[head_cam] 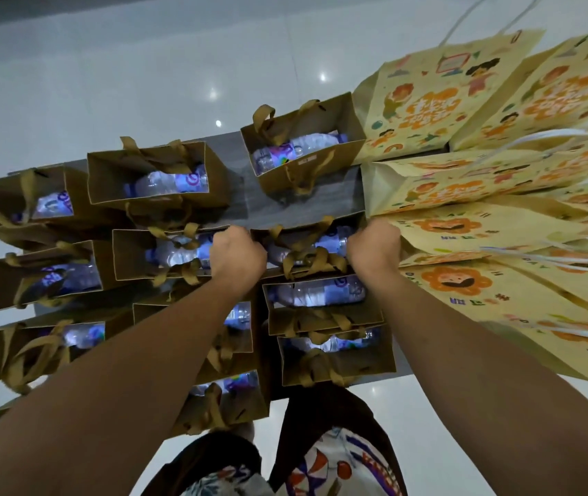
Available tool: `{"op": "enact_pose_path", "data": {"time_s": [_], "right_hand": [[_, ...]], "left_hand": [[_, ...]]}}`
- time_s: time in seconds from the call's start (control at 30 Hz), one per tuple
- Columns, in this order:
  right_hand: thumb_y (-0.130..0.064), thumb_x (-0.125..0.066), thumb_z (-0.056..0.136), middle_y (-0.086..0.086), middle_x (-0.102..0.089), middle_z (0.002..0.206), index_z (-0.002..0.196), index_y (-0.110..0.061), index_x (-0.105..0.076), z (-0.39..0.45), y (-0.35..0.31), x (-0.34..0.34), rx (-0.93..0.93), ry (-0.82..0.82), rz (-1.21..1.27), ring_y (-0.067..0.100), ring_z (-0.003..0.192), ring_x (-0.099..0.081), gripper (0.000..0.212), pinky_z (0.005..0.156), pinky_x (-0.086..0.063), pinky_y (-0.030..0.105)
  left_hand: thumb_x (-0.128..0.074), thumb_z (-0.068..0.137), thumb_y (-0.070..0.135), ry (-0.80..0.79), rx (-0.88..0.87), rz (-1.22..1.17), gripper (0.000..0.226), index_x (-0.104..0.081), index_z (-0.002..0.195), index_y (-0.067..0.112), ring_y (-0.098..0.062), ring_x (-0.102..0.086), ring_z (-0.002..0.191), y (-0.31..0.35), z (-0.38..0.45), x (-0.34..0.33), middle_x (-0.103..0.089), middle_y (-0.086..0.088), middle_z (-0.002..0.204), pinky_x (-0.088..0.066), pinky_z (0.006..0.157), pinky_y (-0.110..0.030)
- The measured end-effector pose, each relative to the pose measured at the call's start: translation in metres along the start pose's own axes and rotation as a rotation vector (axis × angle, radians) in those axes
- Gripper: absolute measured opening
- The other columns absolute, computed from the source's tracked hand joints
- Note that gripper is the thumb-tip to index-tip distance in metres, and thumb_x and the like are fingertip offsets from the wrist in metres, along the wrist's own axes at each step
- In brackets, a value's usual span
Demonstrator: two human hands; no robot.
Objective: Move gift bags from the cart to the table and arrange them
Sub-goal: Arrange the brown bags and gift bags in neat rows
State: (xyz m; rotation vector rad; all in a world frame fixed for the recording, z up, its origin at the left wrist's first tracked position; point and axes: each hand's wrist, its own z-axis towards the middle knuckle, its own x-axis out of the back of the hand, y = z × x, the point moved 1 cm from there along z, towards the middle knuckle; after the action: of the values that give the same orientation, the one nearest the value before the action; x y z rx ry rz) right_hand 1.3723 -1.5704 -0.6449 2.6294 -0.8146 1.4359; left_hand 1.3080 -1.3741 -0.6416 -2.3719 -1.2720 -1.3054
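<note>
Several small brown gift bags with ribbon handles stand upright on a grey table (303, 205), each holding a water bottle. One brown bag (307, 252) sits in the middle row between my hands. My left hand (237, 254) grips its left side with fingers curled. My right hand (375, 250) grips its right side. Another brown bag (301, 155) stands alone at the far edge. A bare strip of table lies between that bag and the one I hold.
Several larger yellow printed bags (493, 209) with white cord handles fill the right side, fanned outward. More brown bags (153, 177) crowd the left and near parts of the table. Glossy white floor (142, 84) surrounds it. My patterned shorts show below.
</note>
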Motion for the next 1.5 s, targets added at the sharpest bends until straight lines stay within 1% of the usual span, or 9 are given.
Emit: {"op": "enact_pose_path", "data": {"time_s": [0.33,0.43,0.5,0.6,0.67,0.73,1.17,1.33,1.5], "right_hand": [[-0.014,-0.055,0.097,0.012,-0.066,0.111,0.115,-0.01,-0.063,0.009,-0.041,0.012,0.125,0.057,-0.016,0.032,0.104,-0.063,0.02,0.08,-0.052,0.04],[-0.016,-0.054,0.097,0.008,-0.062,0.126,0.134,-0.015,-0.058,0.022,-0.07,0.02,0.499,0.315,0.043,0.029,0.12,-0.052,0.038,0.097,-0.044,0.04],[-0.017,-0.06,0.093,0.006,-0.054,0.142,0.14,-0.022,-0.055,0.042,-0.09,0.02,0.676,0.249,-0.207,0.032,0.134,-0.039,0.048,0.11,-0.036,0.046],[-0.023,-0.062,0.092,0.003,-0.064,0.126,0.126,-0.036,-0.066,0.063,-0.11,0.012,0.667,0.066,-0.511,0.03,0.132,-0.042,0.037,0.118,-0.016,0.06],[-0.021,-0.063,0.09,-0.001,-0.068,0.104,0.112,-0.038,-0.073,0.063,-0.119,0.004,0.671,0.075,-0.511,0.028,0.119,-0.051,0.029,0.119,-0.008,0.063],[-0.02,-0.064,0.089,-0.002,-0.068,0.096,0.107,-0.035,-0.074,0.055,-0.124,-0.003,0.684,0.118,-0.476,0.027,0.114,-0.053,0.026,0.118,-0.007,0.065],[-0.017,-0.06,0.091,0.005,-0.065,0.104,0.111,-0.034,-0.073,0.028,-0.096,-0.022,0.757,0.047,-0.521,0.027,0.124,-0.049,0.03,0.118,0.009,0.067],[-0.014,-0.062,0.091,0.007,-0.064,0.131,0.13,-0.033,-0.064,0.023,-0.084,-0.019,0.762,0.056,-0.454,0.029,0.141,-0.039,0.044,0.121,0.001,0.063],[-0.014,-0.056,0.096,0.007,-0.059,0.137,0.134,-0.013,-0.061,-0.014,-0.02,-0.005,0.657,0.356,0.055,0.027,0.13,-0.049,0.038,0.113,-0.036,0.042]], "left_hand": [[-0.061,0.094,0.024,0.043,0.066,-0.133,0.019,-0.072,0.094,0.009,-0.035,-0.065,0.088,0.01,0.03,0.018,-0.068,-0.016,0.096,-0.06,0.078,-0.046],[-0.06,0.095,0.022,0.038,0.033,-0.084,0.019,-0.073,0.094,0.008,-0.035,-0.065,0.087,0.008,0.032,0.017,-0.068,-0.016,0.094,-0.059,0.075,-0.042],[-0.061,0.095,0.024,0.022,0.022,-0.082,0.02,-0.073,0.093,0.008,-0.033,-0.065,0.084,0.004,0.034,0.016,-0.069,-0.015,0.092,-0.058,0.071,-0.04],[-0.062,0.096,0.027,-0.002,0.014,-0.092,0.02,-0.073,0.095,0.01,-0.029,-0.064,0.083,0.001,0.035,0.018,-0.069,-0.012,0.092,-0.052,0.066,-0.034],[-0.062,0.096,0.029,-0.004,0.017,-0.105,0.022,-0.074,0.096,0.01,-0.028,-0.061,0.083,0.0,0.035,0.018,-0.068,-0.012,0.093,-0.047,0.065,-0.033],[-0.062,0.096,0.029,0.002,0.018,-0.116,0.023,-0.073,0.097,0.009,-0.028,-0.06,0.084,0.001,0.034,0.017,-0.067,-0.013,0.094,-0.045,0.066,-0.034],[-0.06,0.1,0.028,0.02,0.004,-0.106,0.023,-0.072,0.11,0.012,-0.023,-0.053,0.084,0.003,0.022,0.015,-0.067,-0.013,0.103,-0.042,0.069,-0.032],[-0.061,0.099,0.027,0.029,-0.044,-0.143,0.024,-0.071,0.116,0.014,-0.023,-0.061,0.094,-0.006,0.008,0.017,-0.068,-0.007,0.103,-0.043,0.071,-0.028],[-0.061,0.099,0.028,0.031,-0.094,-0.102,0.025,-0.072,0.114,0.011,-0.028,-0.064,0.103,-0.019,-0.023,0.013,-0.072,-0.01,0.105,-0.043,0.076,-0.026]]}}
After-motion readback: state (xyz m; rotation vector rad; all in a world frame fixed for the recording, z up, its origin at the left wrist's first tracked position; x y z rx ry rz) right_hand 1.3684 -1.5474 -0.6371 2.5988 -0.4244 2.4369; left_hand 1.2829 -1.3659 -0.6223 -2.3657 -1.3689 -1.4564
